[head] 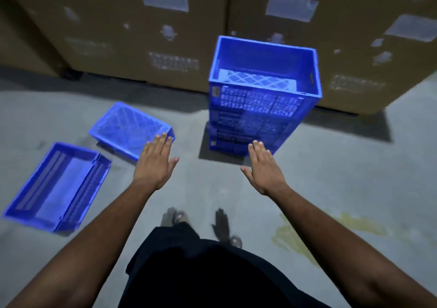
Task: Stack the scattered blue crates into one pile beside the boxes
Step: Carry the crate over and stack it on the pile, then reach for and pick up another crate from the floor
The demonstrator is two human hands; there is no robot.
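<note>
Head view: both hands, left hand point(155, 162) and right hand point(264, 167), are held flat, fingers straight, nothing gripped. Crate stack point(262, 94) is set against boxes point(146, 35); two loose crates point(131, 130) point(56, 187) are left on open floor point(343, 177).

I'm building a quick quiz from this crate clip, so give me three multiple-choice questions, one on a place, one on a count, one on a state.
1. Where is the crate stack?
A. in front of the cardboard boxes
B. behind the person
C. on a table

2. How many loose crates lie on the floor?
A. none
B. two
C. five

3. How are the hands?
A. gripping a crate
B. in fists
C. open, holding nothing

Answers: 1 A, boxes rise right behind it. 2 B, the upside-down crate and the tipped crate. 3 C, left hand and right hand have straight fingers.
</note>
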